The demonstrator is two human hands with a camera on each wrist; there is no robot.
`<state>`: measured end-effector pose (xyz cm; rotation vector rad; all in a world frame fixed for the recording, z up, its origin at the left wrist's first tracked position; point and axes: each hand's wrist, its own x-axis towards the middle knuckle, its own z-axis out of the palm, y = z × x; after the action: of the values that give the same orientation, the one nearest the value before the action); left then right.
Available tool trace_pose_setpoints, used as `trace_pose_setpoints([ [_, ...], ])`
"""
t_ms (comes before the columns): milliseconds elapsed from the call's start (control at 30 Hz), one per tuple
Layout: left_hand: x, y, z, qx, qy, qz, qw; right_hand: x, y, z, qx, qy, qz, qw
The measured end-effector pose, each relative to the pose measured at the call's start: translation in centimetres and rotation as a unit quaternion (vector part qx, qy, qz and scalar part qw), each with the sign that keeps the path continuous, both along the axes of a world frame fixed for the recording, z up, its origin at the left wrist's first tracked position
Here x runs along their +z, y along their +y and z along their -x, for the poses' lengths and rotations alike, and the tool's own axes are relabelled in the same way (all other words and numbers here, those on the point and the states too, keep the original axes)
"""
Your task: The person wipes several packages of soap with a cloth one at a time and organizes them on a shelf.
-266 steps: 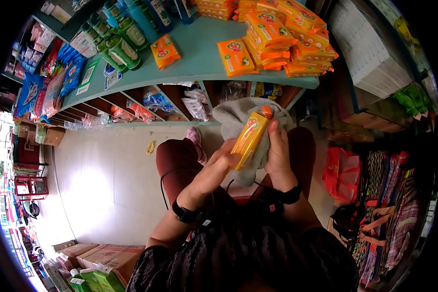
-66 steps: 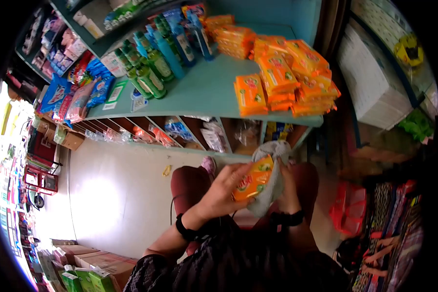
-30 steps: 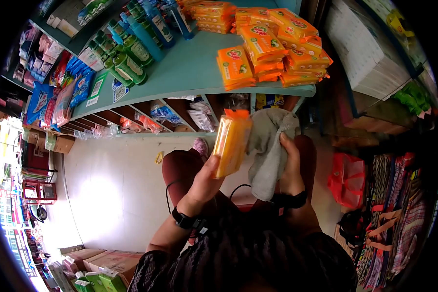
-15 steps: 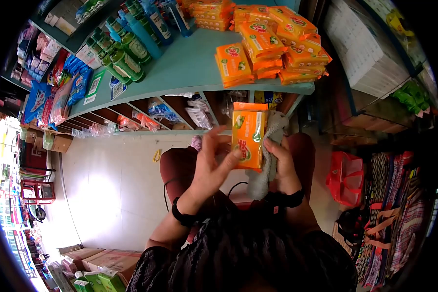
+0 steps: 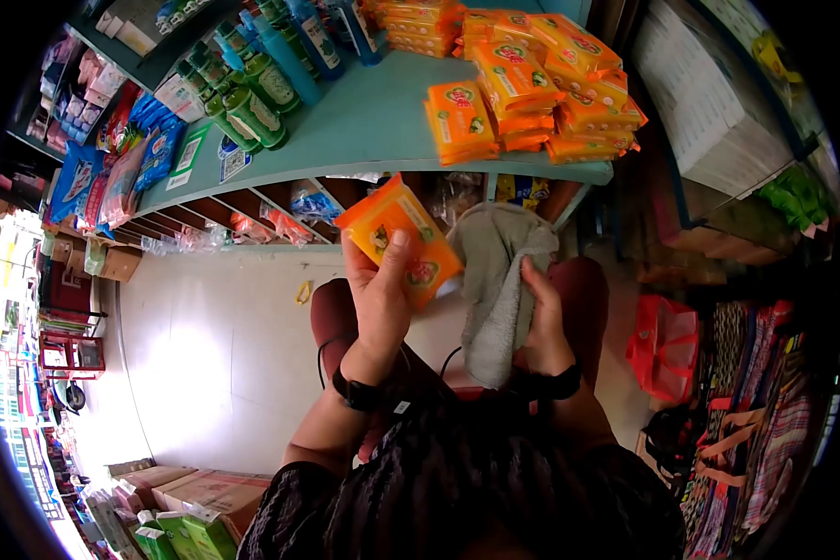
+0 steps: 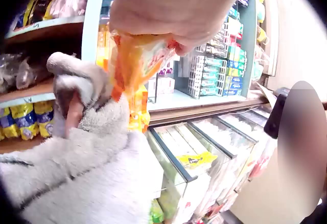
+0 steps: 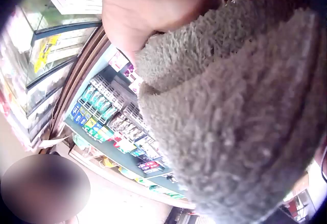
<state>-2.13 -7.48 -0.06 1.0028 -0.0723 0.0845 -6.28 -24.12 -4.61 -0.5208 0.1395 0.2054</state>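
Observation:
My left hand (image 5: 381,313) grips an orange-wrapped soap bar (image 5: 425,247), its thumb across the printed face and the pack tilted over to the left. In the left wrist view the soap bar shows blurred under the fingers. My right hand (image 5: 546,327) holds a grey terry cloth (image 5: 495,280) that hangs down between the knees, thumb on its right side. The cloth fills much of the right wrist view, bunched below the right hand (image 7: 153,9), hiding most of the fingers. In the head view the soap bar's corner comes right beside the cloth's upper left edge.
Above the hands runs a green counter (image 5: 364,121). On its right lies a pile of orange soap bars (image 5: 523,84); green bottles (image 5: 257,117) and blue bottles stand at the left. Cubbies with plastic packets line its front. A red bag (image 5: 663,345) stands at the right.
The lone soap bar beside the bottles is gone from the counter. In the last half second, the left hand has turned the held bar and moved it left from the cloth, which now hangs more spread.

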Motion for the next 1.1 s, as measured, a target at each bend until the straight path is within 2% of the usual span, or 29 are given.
trace_pose_setpoints([
  [33,0.0,-0.1,0.0,0.023,-0.014,-0.004,1.0,0.3,0.2,0.2,-0.016,0.002,-0.026,1.0],
  [100,-0.2,-1.4,0.8,0.015,-0.029,-0.008,0.999,-1.3,1.2,0.3,-0.008,-0.03,0.046,0.998],
  [133,-0.5,-2.6,1.6,0.022,-0.045,-0.018,0.999,-0.8,2.4,0.2,-0.058,-0.109,0.168,0.978],
  [167,-0.8,-3.2,2.4,0.029,-0.063,-0.027,0.997,-0.2,3.2,0.0,-0.106,-0.186,0.287,0.934],
  [200,-0.8,-3.3,3.1,-0.016,-0.097,-0.034,0.995,0.5,2.9,-0.2,-0.097,-0.231,0.354,0.901],
  [300,-0.6,-3.5,3.0,-0.046,-0.015,0.048,0.998,1.3,3.4,-0.3,-0.173,-0.155,0.337,0.913],
  [433,-0.6,-1.6,2.2,-0.096,0.076,-0.019,0.992,-0.3,1.4,-0.8,-0.239,-0.136,0.445,0.853],
  [467,-0.5,-0.9,1.9,-0.119,0.086,-0.039,0.988,-0.5,1.0,-1.1,-0.259,-0.134,0.445,0.847],
  [567,-0.1,-0.5,2.0,-0.157,0.14,0.046,0.977,-0.2,0.1,-1.3,-0.24,-0.075,0.31,0.917],
  [600,-0.7,-0.1,1.8,-0.167,0.152,0.081,0.971,-0.3,-0.5,-1.3,-0.192,-0.045,0.29,0.937],
  [700,-1.6,0.6,1.6,-0.164,0.161,0.147,0.962,0.2,-0.8,-1.2,-0.162,-0.004,0.122,0.979],
  [733,-1.7,0.7,1.6,-0.136,0.158,0.158,0.965,0.6,-0.8,-1.0,-0.137,-0.002,0.059,0.989],
  [833,-2.4,1.1,1.5,-0.112,0.127,0.155,0.973,-1.8,-0.9,-0.9,-0.079,-0.045,0.081,0.993],
  [867,-2.5,0.9,1.8,-0.112,0.119,0.151,0.975,-2.7,-0.8,-0.6,-0.082,-0.054,0.179,0.979],
  [900,-2.4,0.8,1.9,-0.115,0.128,0.163,0.972,0.2,0.8,-0.8,-0.132,-0.115,0.283,0.943],
  [1100,-3.0,1.0,2.3,-0.159,0.154,0.196,0.955,0.1,0.7,-1.1,-0.165,-0.092,0.216,0.958],
])
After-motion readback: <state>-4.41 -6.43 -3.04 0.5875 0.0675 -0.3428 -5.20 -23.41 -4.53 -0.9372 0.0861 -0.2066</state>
